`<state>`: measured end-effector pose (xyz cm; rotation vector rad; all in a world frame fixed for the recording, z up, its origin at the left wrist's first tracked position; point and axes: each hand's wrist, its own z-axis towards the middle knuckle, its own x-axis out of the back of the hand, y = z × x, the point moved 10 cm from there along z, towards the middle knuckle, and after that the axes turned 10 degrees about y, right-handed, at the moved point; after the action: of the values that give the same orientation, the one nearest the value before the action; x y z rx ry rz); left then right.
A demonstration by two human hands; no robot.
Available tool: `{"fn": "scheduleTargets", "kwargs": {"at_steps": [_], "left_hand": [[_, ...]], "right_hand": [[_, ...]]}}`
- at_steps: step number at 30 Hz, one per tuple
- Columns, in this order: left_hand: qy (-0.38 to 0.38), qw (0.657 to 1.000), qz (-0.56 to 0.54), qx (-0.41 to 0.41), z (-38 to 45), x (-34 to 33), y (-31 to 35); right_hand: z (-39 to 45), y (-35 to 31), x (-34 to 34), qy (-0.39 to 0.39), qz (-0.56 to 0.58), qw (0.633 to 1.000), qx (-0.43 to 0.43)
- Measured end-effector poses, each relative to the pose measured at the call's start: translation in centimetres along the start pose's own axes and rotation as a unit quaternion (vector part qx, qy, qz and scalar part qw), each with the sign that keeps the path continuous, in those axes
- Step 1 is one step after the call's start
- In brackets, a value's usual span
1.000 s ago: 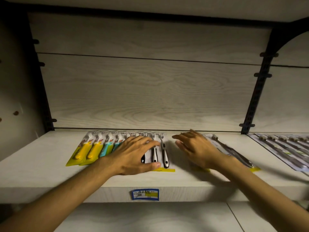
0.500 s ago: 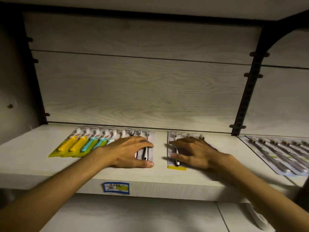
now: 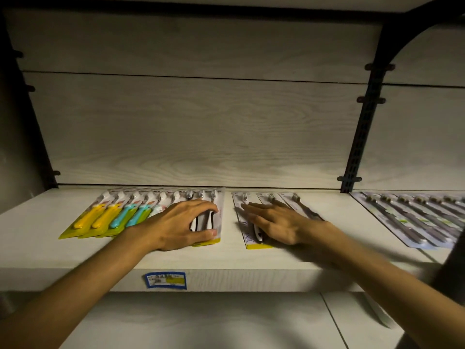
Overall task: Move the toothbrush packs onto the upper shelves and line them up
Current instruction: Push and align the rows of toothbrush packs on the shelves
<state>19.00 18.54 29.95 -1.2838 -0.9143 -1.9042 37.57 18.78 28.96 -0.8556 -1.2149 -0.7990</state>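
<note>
Pretty sure I'm in a shop: retail shelf on slotted black uprights, price tag on its edge, carded toothbrush packs laid in rows.

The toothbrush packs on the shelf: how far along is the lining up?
Done: the colourful packs lie in an overlapping row on the shelf. In hand: the left hand holds that row's right end; the right hand rests flat on a fanned group. Left: straightening that group, which sits apart across a gap.
</note>
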Motion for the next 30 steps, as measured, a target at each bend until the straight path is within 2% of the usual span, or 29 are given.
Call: {"fn": "scheduleTargets", "kwargs": {"at_steps": [7,12,14,17,19,21,24,28,30], "left_hand": [[0.004,1.0,-0.004,0.005,0.1,0.0,0.0],[0.002,1.0,-0.006,0.005,0.2,0.0,0.2],[0.001,1.0,-0.006,0.007,0.1,-0.1,0.1],[0.002,1.0,-0.008,0.008,-0.1,0.2,0.4],[0.0,1.0,-0.014,0.006,-0.2,0.3,0.5],[-0.004,1.0,-0.022,0.008,-0.1,0.2,0.5],[-0.007,1.0,-0.025,0.008,0.0,0.2,0.4],[-0.015,1.0,-0.026,0.009,0.1,-0.1,0.2],[-0.018,1.0,-0.024,0.009,0.2,-0.3,0.1]], "right_hand": [[1.0,-1.7,-0.9,-0.019,-0.028,0.999,-0.034],[2.4,-3.2,-1.4,-0.003,-0.036,0.998,-0.046],[3.0,-3.6,-1.7,0.011,-0.006,0.999,-0.053],[3.3,-3.4,-0.1,0.058,0.12,0.989,-0.068],[3.0,-2.8,1.4,0.073,0.153,0.985,-0.044],[2.2,-2.2,1.5,0.034,0.166,0.985,-0.017],[1.2,-1.6,0.2,-0.032,0.225,0.974,-0.026],[1.4,-2.0,-0.1,0.003,0.264,0.964,-0.024],[1.7,-2.6,0.1,0.029,0.241,0.97,-0.007]]}}
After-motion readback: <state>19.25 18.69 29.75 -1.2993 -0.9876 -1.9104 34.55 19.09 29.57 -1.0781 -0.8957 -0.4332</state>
